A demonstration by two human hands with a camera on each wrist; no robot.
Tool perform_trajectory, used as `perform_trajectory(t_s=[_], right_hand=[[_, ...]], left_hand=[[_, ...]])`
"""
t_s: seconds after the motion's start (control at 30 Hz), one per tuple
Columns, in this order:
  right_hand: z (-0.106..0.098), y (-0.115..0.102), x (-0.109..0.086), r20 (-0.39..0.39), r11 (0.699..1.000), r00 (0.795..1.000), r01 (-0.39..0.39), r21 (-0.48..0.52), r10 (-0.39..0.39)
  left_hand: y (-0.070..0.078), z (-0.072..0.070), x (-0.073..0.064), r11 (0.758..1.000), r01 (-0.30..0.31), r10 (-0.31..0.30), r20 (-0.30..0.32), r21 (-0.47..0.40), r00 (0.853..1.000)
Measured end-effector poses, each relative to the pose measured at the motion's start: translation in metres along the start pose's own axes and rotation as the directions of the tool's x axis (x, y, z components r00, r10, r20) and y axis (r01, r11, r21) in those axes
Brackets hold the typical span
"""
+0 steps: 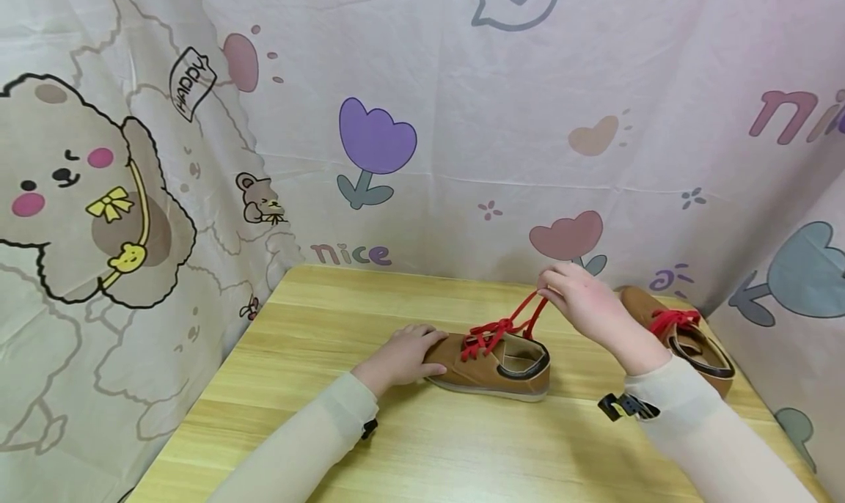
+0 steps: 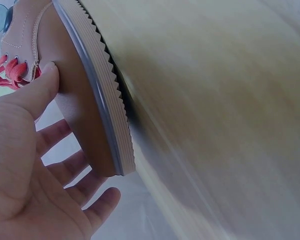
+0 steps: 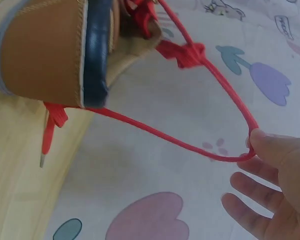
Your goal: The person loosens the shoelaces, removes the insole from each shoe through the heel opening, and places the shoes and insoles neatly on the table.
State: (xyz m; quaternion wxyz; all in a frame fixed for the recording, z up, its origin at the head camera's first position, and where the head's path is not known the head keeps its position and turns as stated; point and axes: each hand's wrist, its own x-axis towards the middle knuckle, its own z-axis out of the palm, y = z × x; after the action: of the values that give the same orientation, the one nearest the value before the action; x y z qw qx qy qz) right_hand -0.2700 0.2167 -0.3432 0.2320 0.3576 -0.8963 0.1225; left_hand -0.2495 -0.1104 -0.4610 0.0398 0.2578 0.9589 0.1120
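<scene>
A brown shoe (image 1: 485, 371) with red laces lies sole down on the table, its toe to the left. My left hand (image 1: 404, 356) holds the toe; in the left wrist view the thumb (image 2: 42, 90) presses one side while the fingers reach round the other. Above the heel, my right hand (image 1: 584, 305) pinches a loop of red shoelace (image 1: 521, 309) between thumb and fingertips. The right wrist view shows that lace loop (image 3: 155, 132) drawn taut from the shoe, with a knotted part along it. A lace end with a metal tip (image 3: 47, 140) hangs beside the heel.
A second brown shoe (image 1: 709, 356) with red laces stands at the table's right, partly behind my right forearm. The wooden table (image 1: 317, 327) meets a printed cloth (image 1: 449, 195) at the back, and cloth hangs along both sides too.
</scene>
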Motion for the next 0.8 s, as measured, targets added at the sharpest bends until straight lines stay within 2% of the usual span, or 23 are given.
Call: perform_trajectory(t_s=[0.17,0.43,0.6,0.8], right_hand=[[-0.009,0.0,0.0,-0.034,1.0,0.999,-0.015,0.004,0.015],[-0.016,0.006,0.002,-0.162,0.999,0.986,-0.037,0.024,0.04],[-0.013,0.009,0.005,-0.149,0.998,0.987,-0.053,0.034,0.057],[-0.008,0.018,0.011,-0.122,0.99,0.984,-0.123,0.073,0.131]], left_hand=[[-0.001,0.001,0.0,1.0,0.001,-0.001,0.0,0.003,1.0],[-0.001,0.002,0.001,1.0,0.004,-0.004,-0.007,0.001,1.0],[-0.001,0.002,0.001,1.0,0.003,-0.003,-0.006,0.007,1.0],[0.001,0.001,0.0,1.0,0.0,0.0,-0.007,0.005,1.0]])
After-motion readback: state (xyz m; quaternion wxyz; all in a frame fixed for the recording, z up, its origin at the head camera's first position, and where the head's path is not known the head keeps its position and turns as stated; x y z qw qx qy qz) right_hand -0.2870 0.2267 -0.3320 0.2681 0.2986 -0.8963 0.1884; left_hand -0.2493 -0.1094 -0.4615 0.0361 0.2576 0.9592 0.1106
